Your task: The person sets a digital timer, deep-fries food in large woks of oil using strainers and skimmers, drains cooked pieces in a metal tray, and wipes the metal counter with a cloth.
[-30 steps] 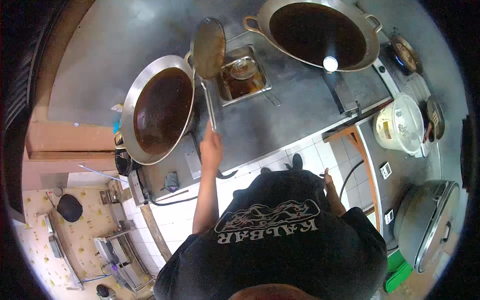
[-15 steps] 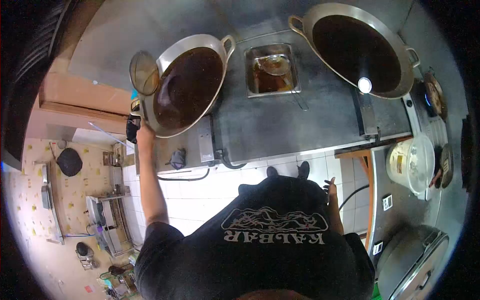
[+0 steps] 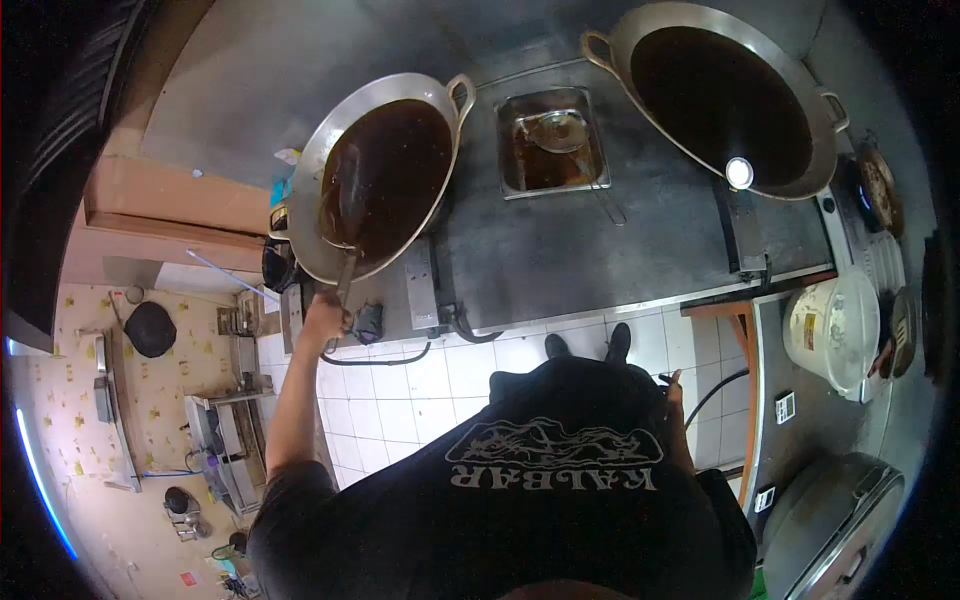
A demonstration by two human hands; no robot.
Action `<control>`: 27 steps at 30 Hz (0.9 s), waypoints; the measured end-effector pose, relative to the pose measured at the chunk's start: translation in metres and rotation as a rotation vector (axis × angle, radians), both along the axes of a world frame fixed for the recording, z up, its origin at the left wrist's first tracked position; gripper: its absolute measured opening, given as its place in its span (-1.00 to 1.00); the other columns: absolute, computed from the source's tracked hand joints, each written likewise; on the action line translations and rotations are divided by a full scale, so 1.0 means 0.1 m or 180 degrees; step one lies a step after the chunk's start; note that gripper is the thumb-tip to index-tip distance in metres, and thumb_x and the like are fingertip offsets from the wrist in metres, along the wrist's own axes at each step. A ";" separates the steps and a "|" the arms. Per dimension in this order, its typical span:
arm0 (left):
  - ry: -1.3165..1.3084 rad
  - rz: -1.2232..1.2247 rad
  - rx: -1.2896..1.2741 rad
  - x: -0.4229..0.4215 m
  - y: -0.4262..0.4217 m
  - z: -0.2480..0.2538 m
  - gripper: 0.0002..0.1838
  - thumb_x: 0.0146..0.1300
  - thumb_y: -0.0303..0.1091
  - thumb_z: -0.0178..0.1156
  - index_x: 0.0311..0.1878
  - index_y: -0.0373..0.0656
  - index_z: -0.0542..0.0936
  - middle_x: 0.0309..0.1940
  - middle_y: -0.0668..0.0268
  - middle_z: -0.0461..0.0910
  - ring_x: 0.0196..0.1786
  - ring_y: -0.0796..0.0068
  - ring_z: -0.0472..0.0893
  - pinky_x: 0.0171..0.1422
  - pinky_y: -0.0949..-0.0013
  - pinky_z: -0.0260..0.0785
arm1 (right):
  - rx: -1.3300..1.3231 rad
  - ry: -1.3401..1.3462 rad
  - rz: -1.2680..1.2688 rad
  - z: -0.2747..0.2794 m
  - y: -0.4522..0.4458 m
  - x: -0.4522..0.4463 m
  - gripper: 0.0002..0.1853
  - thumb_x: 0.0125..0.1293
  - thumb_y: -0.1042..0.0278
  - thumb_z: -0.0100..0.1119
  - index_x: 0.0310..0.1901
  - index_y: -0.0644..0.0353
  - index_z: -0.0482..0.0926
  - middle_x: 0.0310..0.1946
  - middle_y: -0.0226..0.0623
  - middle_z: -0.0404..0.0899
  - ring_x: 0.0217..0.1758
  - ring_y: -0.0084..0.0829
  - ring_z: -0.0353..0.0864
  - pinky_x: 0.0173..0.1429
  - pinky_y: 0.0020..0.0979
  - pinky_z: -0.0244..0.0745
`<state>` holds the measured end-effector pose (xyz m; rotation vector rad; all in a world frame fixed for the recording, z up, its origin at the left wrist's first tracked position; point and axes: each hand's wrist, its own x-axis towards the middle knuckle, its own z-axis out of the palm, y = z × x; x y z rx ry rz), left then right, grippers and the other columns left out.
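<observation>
My left hand (image 3: 325,317) is closed around the long handle of a strainer (image 3: 348,272) at the near left rim of the left wok (image 3: 308,180). The strainer's head is down in the dark brown oil (image 3: 400,170) and shows only faintly through it. My right hand (image 3: 672,388) hangs low by my right side, away from the counter, fingers partly stretched out and holding nothing visible. A crumpled dark cloth (image 3: 369,322) lies on the counter edge just right of my left hand.
A rectangular metal pan (image 3: 508,170) with brown liquid and a second strainer (image 3: 557,132) sits between the woks. A second large wok (image 3: 822,165) of dark oil stands at the right. A white tub (image 3: 825,330) and a large lidded pot (image 3: 835,530) are farther right.
My left hand has moved right and nearer to me, bringing the strainer from above the wok's left rim down into the oil. My right hand stays by my side.
</observation>
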<state>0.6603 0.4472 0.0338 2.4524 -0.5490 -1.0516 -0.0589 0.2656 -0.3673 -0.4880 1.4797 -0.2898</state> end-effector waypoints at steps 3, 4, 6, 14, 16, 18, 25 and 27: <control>0.0273 0.0654 -0.0584 -0.78 -0.54 0.38 -0.86 0.24 -0.38 -0.15 -0.19 -0.10 0.38 -0.62 0.31 0.40 -0.65 0.51 0.35 -0.63 0.46 0.17 | -0.0034 0.0012 0.0119 0.15 -0.01 0.07 -0.08 0.24 -0.48 -0.51 0.13 0.33 0.40 -0.35 -0.01 0.51 -0.31 -0.24 0.50 -0.28 -0.33 0.42; 0.0336 0.0704 -0.0685 -0.93 -0.67 0.43 -0.85 0.33 -0.39 -0.23 -0.12 -0.11 0.32 -0.63 0.31 0.37 -0.70 0.57 0.29 -0.72 0.49 0.10 | -0.0130 0.0007 0.0115 0.20 -0.04 0.09 -0.05 0.20 -0.52 -0.50 0.11 0.32 0.42 -0.41 -0.05 0.53 -0.39 -0.30 0.50 -0.31 -0.33 0.44; 0.0479 0.0708 -0.0731 -0.97 -0.80 0.38 -0.81 0.35 -0.37 -0.23 -0.06 -0.13 0.34 -0.63 0.34 0.36 -0.70 0.61 0.28 -0.72 0.52 0.09 | -0.0233 0.0000 0.0109 0.24 -0.07 0.13 -0.03 0.16 -0.56 -0.48 0.09 0.31 0.44 -0.47 -0.10 0.56 -0.46 -0.36 0.51 -0.35 -0.33 0.47; 0.0740 0.0783 -0.1102 -1.32 -1.29 0.51 -0.69 0.40 -0.35 -0.22 0.10 -0.16 0.41 -0.63 0.44 0.32 -0.72 0.75 0.14 -0.72 0.64 -0.01 | -0.0461 0.0081 0.0080 -0.07 0.00 -0.03 0.00 0.15 -0.57 -0.52 0.06 0.33 0.46 -0.41 0.00 0.60 -0.41 -0.30 0.58 -0.25 -0.33 0.52; 0.0983 0.0702 -0.1397 -1.27 -1.32 0.40 -0.72 0.37 -0.39 -0.23 0.06 -0.17 0.37 -0.63 0.39 0.33 -0.70 0.70 0.21 -0.70 0.60 0.07 | -0.0398 0.0007 0.0015 0.01 -0.02 -0.01 -0.05 0.21 -0.50 -0.51 0.05 0.36 0.46 -0.44 -0.04 0.58 -0.44 -0.34 0.55 -0.31 -0.38 0.48; 0.0985 0.0746 -0.1472 -1.32 -1.38 0.40 -0.73 0.37 -0.39 -0.24 0.05 -0.16 0.38 -0.63 0.40 0.32 -0.70 0.71 0.20 -0.70 0.61 0.06 | -0.0237 -0.0125 -0.0124 0.09 -0.03 -0.01 -0.13 0.32 -0.38 -0.50 0.02 0.41 0.46 -0.48 -0.12 0.55 -0.49 -0.42 0.48 -0.41 -0.47 0.41; 0.1346 0.0930 -0.1880 -1.40 -1.40 0.33 -0.73 0.36 -0.40 -0.23 0.05 -0.17 0.39 -0.65 0.46 0.27 -0.72 0.75 0.15 -0.72 0.63 0.01 | -0.0573 0.0259 0.0527 0.13 -0.14 -0.02 -0.01 0.18 -0.55 -0.53 0.00 0.36 0.50 -0.54 -0.16 0.55 -0.59 -0.47 0.45 -0.49 -0.49 0.38; 0.1380 0.1075 -0.1935 -1.48 -1.34 0.32 -0.72 0.35 -0.41 -0.22 0.04 -0.17 0.39 -0.65 0.47 0.26 -0.72 0.75 0.14 -0.73 0.64 -0.01 | -0.0860 0.0093 0.0209 0.12 -0.16 0.04 -0.02 0.16 -0.56 -0.51 0.02 0.31 0.50 -0.60 -0.26 0.48 -0.63 -0.49 0.38 -0.54 -0.49 0.32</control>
